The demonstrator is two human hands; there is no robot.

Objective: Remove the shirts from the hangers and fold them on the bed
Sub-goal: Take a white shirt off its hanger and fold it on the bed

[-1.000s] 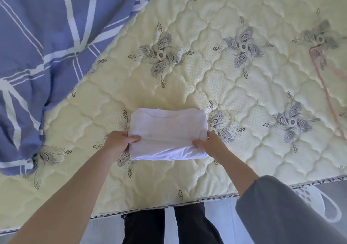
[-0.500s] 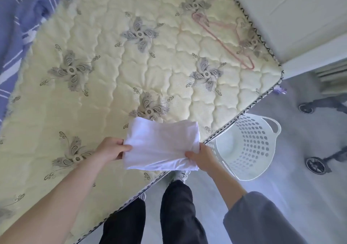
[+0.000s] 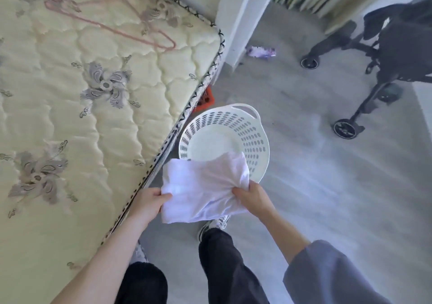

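Observation:
A folded white shirt (image 3: 201, 187) hangs in the air between both hands, off the bed and over the near rim of a white perforated laundry basket (image 3: 254, 140) on the floor. My left hand (image 3: 149, 201) grips the shirt's left edge. My right hand (image 3: 252, 197) bunches its right edge. The cream quilted mattress (image 3: 70, 128) fills the left of the view. A pink wire hanger (image 3: 112, 26) lies bare near its far corner.
A black stroller (image 3: 385, 53) with wheels stands at the right on the grey floor. A small purple item (image 3: 260, 51) lies by a white wall corner (image 3: 240, 23). Something orange (image 3: 207, 97) shows under the mattress edge. My legs and shoes are below the shirt.
Both hands have lifted the folded shirt off the mattress and carried it right, past the bed edge, to above the basket. The view has swung right toward the floor.

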